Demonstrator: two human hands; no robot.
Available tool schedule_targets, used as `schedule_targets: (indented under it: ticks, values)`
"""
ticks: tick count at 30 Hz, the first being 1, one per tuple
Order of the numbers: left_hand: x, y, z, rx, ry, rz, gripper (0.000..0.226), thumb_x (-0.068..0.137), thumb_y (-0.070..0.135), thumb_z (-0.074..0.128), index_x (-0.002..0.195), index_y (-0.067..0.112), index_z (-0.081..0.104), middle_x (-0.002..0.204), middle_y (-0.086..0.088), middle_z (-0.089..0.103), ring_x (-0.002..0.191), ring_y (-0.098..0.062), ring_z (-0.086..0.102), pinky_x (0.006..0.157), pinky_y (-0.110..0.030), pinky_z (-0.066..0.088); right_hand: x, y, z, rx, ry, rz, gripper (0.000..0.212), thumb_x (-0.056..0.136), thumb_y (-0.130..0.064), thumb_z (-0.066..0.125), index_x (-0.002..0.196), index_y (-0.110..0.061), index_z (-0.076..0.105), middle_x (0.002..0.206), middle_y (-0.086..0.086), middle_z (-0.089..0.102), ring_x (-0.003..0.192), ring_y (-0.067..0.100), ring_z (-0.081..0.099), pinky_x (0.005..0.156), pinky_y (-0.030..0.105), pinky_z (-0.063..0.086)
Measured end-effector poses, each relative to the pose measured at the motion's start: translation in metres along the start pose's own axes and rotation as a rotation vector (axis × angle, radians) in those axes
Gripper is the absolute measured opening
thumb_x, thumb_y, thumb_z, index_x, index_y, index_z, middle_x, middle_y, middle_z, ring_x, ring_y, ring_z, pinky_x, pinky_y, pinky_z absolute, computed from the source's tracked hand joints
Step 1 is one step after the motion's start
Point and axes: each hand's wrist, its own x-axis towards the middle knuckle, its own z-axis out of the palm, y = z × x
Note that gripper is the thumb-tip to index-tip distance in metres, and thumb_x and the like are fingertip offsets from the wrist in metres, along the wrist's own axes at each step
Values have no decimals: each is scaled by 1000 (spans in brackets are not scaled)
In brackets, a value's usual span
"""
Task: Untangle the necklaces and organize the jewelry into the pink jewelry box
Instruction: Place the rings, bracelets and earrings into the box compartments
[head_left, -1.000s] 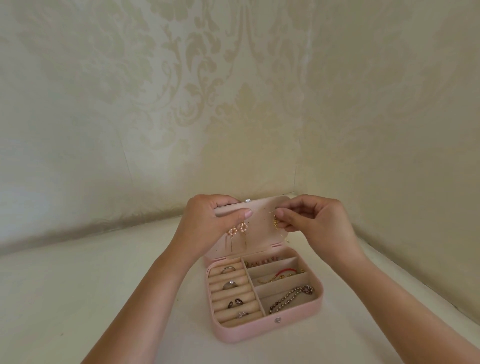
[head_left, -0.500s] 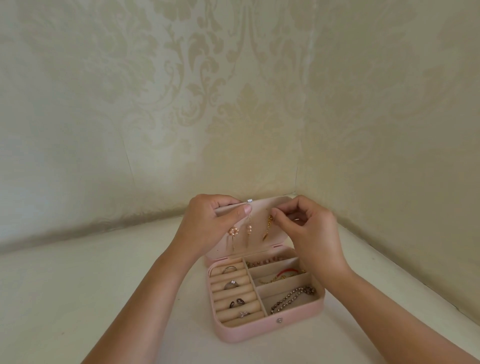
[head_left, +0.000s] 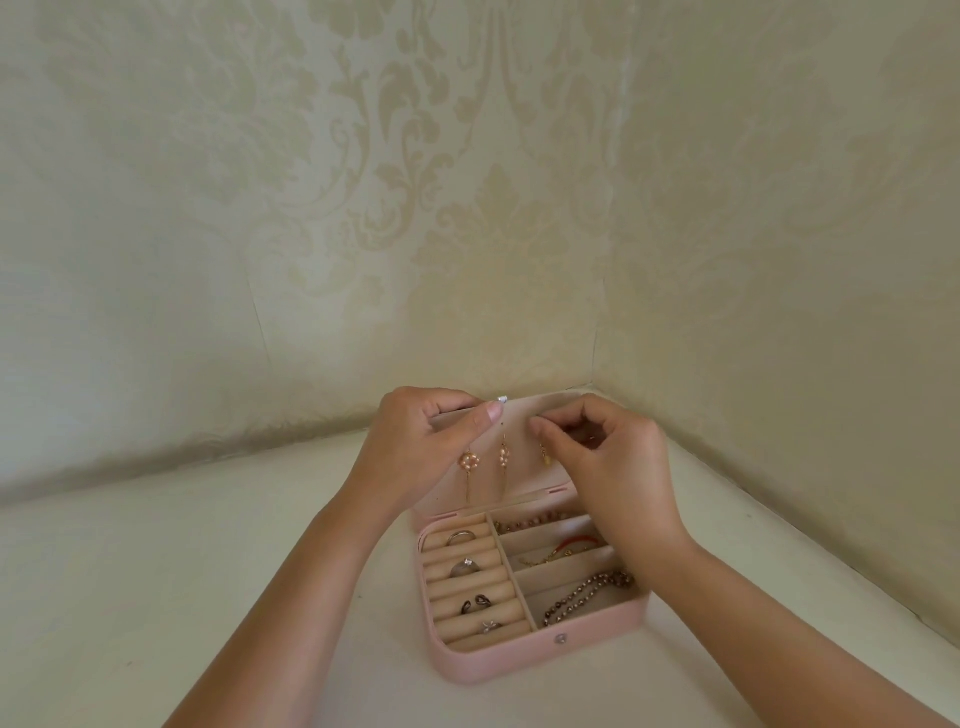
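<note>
In the head view, the pink jewelry box (head_left: 519, 660) is standing open near the far right corner of the counter (head_left: 208, 571), with rings (head_left: 467, 569) and a bead necklace (head_left: 587, 597) lying in its compartments. The left hand (head_left: 415, 447) is gripping the top edge of the lid (head_left: 519, 483), fingers curled over it and thumb pressing on the inner face. The right hand (head_left: 618, 467) is pinching the top of the gold earring (head_left: 544, 456) between thumb and forefinger, beside two pearl earrings (head_left: 470, 461) hanging on the lid. The risk, probably, is the small hook missing its hole and the earring slipping down into the tray, or the right hand's push tipping the lid backward.
</note>
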Motion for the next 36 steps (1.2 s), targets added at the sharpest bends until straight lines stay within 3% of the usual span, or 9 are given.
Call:
schedule_targets:
  ticks: [8,11,13,19,25,27,31,33,36]
  values:
    - [0,-1,1,15,-2,41,14,86,26,69,76,19,76,61,12,67,60,3,57,60,-11,40,3,-4,-4,146,-19,206,12,79,-16,76,70,-10,73,48,-3,58,46,5,48,51,16,42]
    - [-1,-1,1,12,-4,56,18,86,25,69,75,14,77,59,4,65,58,-2,54,58,-16,40,2,-5,-5,35,-14,102,13,77,-16,78,66,-20,73,59,-8,66,54,4,51,55,14,43]
    - [-1,-1,1,15,-4,52,18,87,23,69,74,13,76,53,13,59,53,3,50,56,-13,36,5,-3,-6,17,8,72,14,75,-16,80,65,-23,72,65,-11,66,58,-1,50,58,10,40]
    - [-1,-2,0,-5,-22,62,23,86,27,70,67,13,74,50,8,52,51,-5,46,55,-18,36,13,3,-11,-62,8,-77,18,65,-14,85,68,-28,73,97,-11,46,92,-11,45,80,-3,28]
    - [0,-4,0,-13,-42,94,29,84,35,70,67,13,73,60,-17,57,54,-14,47,56,-25,37,20,11,-14,211,-165,-2,16,65,-4,82,69,-8,67,78,-7,66,77,12,59,72,17,47]
    - [0,-4,0,-11,-46,92,26,84,36,70,68,15,74,61,-15,60,55,-20,50,57,-25,38,21,13,-14,296,-169,23,25,60,-9,82,68,-12,58,75,-5,63,74,15,56,68,20,48]
    - [-2,-1,1,-24,-49,73,19,85,26,70,66,22,73,54,6,60,54,-3,53,56,-15,38,23,11,-14,401,-213,108,41,56,-13,81,88,-17,55,82,-2,61,75,11,56,64,19,48]
    - [-2,0,1,-34,-56,70,17,84,28,70,68,23,74,58,2,64,57,-5,55,57,-16,40,23,10,-16,416,-268,155,40,58,-12,79,95,-18,65,82,-3,68,75,11,63,65,19,51]
    - [-2,1,1,-41,-68,70,19,84,29,70,66,25,74,58,-4,62,55,-10,52,55,-20,38,24,7,-19,413,-323,201,26,59,-10,77,84,-13,72,80,-3,73,74,9,67,63,17,51]
